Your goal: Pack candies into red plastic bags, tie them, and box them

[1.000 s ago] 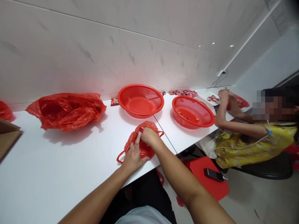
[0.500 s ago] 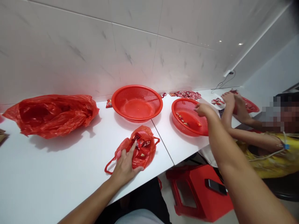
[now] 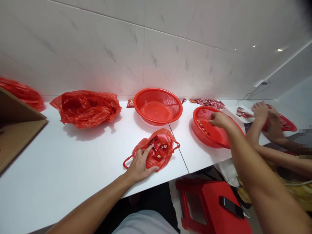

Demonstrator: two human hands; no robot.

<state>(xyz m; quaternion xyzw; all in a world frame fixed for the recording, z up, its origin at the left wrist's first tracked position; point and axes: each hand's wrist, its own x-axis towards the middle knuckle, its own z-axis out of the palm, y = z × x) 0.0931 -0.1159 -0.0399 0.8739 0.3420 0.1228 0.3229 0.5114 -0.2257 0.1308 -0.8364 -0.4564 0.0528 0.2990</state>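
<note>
Sweets fill bag under spread left fingers; right fingers, grip unclear, over basket.

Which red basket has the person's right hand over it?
The basket with a few sweets inside: the right hand is over it. The empty basket to its left is untouched.

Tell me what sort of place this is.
Probably a small hand-sorting workroom: a long white counter against a tiled wall, red mesh baskets, a red bag of small wrapped packets, and a second person working alongside.
</note>
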